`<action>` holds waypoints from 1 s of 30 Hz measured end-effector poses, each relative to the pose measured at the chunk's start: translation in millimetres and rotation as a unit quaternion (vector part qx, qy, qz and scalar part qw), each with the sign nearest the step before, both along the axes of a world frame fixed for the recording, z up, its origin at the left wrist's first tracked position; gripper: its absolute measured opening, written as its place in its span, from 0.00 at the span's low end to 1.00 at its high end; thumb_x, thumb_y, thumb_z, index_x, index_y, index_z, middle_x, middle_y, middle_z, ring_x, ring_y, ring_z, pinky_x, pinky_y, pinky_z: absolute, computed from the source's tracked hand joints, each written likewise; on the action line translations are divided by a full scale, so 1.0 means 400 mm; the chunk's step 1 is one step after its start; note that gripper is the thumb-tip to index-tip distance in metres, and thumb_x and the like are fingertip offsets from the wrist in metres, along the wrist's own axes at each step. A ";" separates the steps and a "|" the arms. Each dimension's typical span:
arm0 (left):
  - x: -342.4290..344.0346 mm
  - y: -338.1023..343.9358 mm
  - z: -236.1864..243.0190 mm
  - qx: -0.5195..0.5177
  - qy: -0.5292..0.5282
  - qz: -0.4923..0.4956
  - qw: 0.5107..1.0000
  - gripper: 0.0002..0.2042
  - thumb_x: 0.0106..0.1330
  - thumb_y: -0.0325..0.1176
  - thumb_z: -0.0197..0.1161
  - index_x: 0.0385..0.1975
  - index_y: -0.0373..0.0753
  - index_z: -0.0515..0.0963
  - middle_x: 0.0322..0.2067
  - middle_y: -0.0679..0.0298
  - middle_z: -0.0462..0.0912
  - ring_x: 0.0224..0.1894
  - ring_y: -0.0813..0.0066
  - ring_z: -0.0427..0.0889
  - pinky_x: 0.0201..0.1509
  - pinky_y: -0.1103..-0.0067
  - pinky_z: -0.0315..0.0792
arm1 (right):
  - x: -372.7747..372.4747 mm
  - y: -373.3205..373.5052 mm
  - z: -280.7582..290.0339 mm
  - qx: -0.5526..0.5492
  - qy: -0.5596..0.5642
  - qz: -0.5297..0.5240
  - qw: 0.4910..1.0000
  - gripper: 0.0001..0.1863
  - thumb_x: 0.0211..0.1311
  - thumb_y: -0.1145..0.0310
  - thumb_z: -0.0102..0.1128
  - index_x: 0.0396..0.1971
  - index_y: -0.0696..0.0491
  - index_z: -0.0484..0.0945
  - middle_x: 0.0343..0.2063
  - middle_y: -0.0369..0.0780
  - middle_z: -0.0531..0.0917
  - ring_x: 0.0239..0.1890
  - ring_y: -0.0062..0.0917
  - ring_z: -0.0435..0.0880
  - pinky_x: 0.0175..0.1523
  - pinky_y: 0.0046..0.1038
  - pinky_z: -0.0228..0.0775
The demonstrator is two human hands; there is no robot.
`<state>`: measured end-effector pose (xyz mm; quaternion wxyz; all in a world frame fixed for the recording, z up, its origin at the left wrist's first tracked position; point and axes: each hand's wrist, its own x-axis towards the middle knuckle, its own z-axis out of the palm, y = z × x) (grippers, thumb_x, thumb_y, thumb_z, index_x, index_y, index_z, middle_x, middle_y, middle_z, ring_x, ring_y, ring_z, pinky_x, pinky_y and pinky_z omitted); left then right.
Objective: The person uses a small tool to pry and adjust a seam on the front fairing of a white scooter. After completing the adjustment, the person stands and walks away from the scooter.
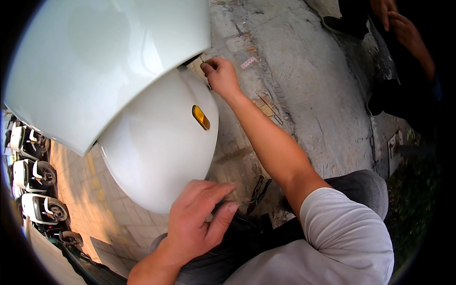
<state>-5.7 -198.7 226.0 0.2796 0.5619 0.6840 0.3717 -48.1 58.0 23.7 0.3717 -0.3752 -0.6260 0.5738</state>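
Observation:
My right hand (221,78) reaches forward to the edge of a white car body panel (118,52), where a dark gap separates it from a second white panel (156,142). Its fingers are pinched together, and a thin sliver shows at the fingertips, too small to name. On the second panel sits an amber side marker light (201,118). My left hand (202,218) hangs over my lap, just short of that panel's lower end. Its thumb and fingers are apart, with nothing visible between them.
A black-handled tool (259,194) lies on the ground near my knee. A small pink-and-white strip (247,62) lies on the concrete (304,71). Another person's hands (401,28) and dark shoes are at the upper right. Several scooters (35,173) stand at far left.

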 end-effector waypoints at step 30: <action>-0.007 -0.013 0.008 0.002 0.006 -0.008 1.000 0.11 0.59 0.27 0.64 0.41 0.32 0.78 0.30 0.57 0.80 0.33 0.68 0.80 0.36 0.78 0.75 | -0.024 -0.034 0.034 0.088 -0.107 -0.073 0.988 0.12 0.61 0.65 0.55 0.29 0.60 0.78 0.28 0.55 0.80 0.34 0.51 0.79 0.40 0.45 0.70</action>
